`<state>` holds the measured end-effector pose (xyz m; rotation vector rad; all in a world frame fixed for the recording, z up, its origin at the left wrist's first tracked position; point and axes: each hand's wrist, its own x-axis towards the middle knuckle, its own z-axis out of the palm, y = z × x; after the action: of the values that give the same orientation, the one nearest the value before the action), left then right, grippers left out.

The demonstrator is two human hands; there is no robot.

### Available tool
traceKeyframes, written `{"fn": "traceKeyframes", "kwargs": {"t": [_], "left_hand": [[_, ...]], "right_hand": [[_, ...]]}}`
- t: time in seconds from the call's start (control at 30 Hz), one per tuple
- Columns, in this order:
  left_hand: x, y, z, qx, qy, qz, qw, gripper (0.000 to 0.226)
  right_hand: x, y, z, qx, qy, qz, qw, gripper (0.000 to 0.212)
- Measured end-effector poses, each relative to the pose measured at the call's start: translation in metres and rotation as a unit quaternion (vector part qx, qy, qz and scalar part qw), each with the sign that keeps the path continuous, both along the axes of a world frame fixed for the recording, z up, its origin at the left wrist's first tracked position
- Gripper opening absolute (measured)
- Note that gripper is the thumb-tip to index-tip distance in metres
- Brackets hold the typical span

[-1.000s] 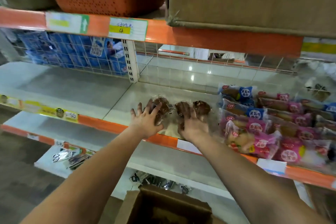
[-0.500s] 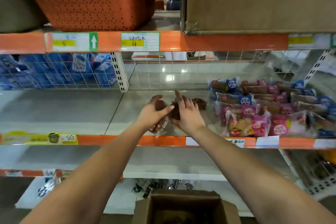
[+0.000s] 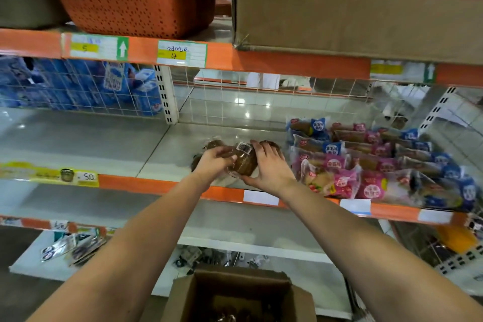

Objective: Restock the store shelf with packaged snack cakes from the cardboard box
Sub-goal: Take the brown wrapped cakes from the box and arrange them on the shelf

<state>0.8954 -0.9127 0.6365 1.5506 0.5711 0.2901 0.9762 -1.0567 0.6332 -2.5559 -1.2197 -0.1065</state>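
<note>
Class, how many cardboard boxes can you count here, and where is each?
2. A large cardboard box stands on the top shelf, upper right, beside the orange baskets. An open cardboard box sits at the bottom centre of view. Others may lie outside view.

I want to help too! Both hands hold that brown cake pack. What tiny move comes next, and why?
Probably set the cake pack down on the shelf and let go: left hand and right hand hold it beside other brown packs lying there.
</note>
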Motion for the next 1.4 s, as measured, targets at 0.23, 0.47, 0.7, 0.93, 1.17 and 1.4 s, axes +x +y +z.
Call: {"fn": "traceKeyframes", "kwargs": {"t": [0.23, 0.47, 0.7, 0.93, 1.17, 1.4], "left_hand": [[0.000, -0.009, -0.009, -0.015, 0.030, 0.009, 0.999, 0.040], [0.002, 0.003, -0.022, 0.005, 0.049, -0.013, 0.999, 0.039], [0.025, 0.028, -0.020, 0.048, 0.057, -0.074, 0.995, 0.031], [0.035, 0.024, -0.023, 0.061, 0.036, -0.074, 0.995, 0.028], [0.039, -0.018, -0.027, -0.005, -0.007, -0.026, 1.000, 0.030], [0.029, -0.055, -0.022, -0.031, -0.018, 0.012, 0.999, 0.030]], "right_hand": [[0.000, -0.009, -0.009, -0.028, 0.003, 0.013, 1.000, 0.098], [-0.006, 0.000, -0.021, -0.062, -0.010, -0.008, 0.998, 0.099], [-0.003, 0.018, -0.023, -0.028, 0.012, -0.069, 0.997, 0.094], [0.002, 0.019, -0.024, 0.024, 0.109, -0.071, 0.991, 0.093], [0.017, -0.015, -0.018, 0.056, 0.096, -0.024, 0.994, 0.087], [0.024, -0.044, -0.012, 0.046, 0.083, 0.004, 0.995, 0.087]]}}
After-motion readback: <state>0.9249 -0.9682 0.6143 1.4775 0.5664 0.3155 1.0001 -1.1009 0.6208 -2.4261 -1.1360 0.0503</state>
